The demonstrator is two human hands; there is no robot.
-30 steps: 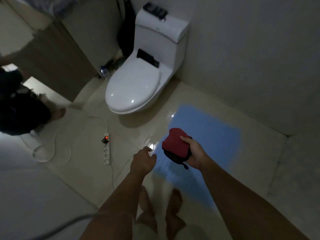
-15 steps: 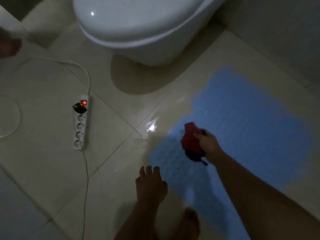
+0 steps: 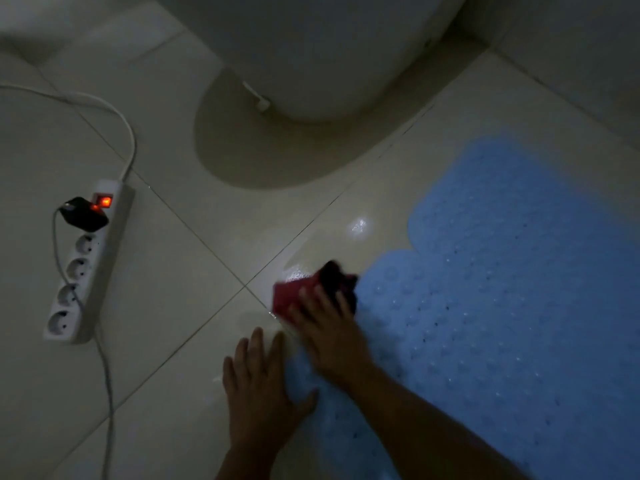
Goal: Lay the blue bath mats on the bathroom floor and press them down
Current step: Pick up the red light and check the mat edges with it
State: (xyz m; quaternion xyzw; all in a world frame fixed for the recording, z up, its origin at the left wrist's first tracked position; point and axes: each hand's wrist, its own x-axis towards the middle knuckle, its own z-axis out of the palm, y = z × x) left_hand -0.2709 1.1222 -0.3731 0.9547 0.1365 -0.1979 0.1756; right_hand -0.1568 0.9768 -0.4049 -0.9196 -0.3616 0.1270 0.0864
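Note:
A blue bath mat [image 3: 502, 289] with a dimpled surface lies flat on the pale tiled floor at the right. My right hand [image 3: 329, 327] presses a red and black cloth [image 3: 308, 289] down on the wet tile at the mat's left edge. My left hand [image 3: 259, 386] lies flat, fingers spread, on the floor with its thumb side touching the mat's near left corner. It holds nothing. The room is dim.
A white toilet base [image 3: 311, 57] stands just beyond the mat. A white power strip [image 3: 86, 268] with a lit red switch, a black plug and cables lies on the floor at the left. A wet patch [image 3: 346, 237] shines on the tile. A wall runs along the upper right.
I have bent down close to the floor. My right hand brought the red cloth down from the air to the tile at the mat's edge. My left hand dropped flat on the floor.

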